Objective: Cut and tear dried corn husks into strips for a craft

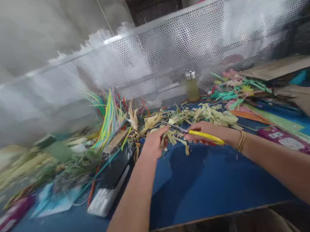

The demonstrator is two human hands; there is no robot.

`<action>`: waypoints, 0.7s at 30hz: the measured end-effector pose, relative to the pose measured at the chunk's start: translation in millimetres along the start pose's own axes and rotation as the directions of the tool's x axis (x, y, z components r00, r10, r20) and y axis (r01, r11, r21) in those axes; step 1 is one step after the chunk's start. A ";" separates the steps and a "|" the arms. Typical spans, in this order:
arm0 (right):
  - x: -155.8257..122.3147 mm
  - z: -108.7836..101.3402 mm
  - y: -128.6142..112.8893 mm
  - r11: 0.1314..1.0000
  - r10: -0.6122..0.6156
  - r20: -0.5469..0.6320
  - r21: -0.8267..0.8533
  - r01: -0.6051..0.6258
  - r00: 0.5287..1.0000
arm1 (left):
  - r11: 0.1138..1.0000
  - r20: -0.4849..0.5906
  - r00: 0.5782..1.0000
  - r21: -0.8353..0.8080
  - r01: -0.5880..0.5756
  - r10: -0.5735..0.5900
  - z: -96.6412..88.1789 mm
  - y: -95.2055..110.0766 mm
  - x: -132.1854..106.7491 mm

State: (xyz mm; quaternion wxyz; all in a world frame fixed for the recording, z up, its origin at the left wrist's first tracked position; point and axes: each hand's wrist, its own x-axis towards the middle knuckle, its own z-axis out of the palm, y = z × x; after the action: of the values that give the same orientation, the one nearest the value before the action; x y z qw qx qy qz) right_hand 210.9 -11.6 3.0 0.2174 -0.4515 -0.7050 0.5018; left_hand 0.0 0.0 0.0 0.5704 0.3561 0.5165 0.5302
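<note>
Head view: two bare hands work over one table, the right hand (201,130) closed around the yellow handle of one pair of scissors (207,136), whose blades point up and left toward the left hand (156,143). The left hand has its fingers curled in at the blade tips, touching or just beside some pale leafy scraps (214,116); blur hides whether it pinches one. Those scraps, too many and tangled to count, lie in a band beyond both hands and dangle between them. One gold bracelet (241,140) circles the right wrist. One jar (192,88) with a silvery lid stands upright behind the scraps. Two purple packets (284,140) show, one under the right forearm and one at the far left. Left of the hands are one bundle of coloured stems (109,115), fanned upward, one light-blue sheet (59,199), and one black tray-like object (115,179) with a white bundle (105,200) along its near end. At least two pieces of cardboard (285,66) lie on the right, with one orange strip (251,116) nearer the middle. The tabletop (221,184) is deep blue, its near edge crossing the lower part of the view. Behind it runs a perforated metal screen (178,41), and beyond that a grey wall (26,30) with one dark, framed opening (156,0).
</note>
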 end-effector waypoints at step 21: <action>12.7 8.8 11.9 0.971 -0.021 -0.237 0.228 0.076 0.971 | 0.981 0.057 0.998 -0.191 0.040 -0.030 -2.6 2.3 2.4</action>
State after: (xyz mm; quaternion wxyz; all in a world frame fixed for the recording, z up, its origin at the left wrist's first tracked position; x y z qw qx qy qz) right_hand 203.0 -4.2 -13.2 0.3628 -0.4607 -0.6211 0.5199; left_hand -3.3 2.4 1.1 0.6251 0.3045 0.4535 0.5575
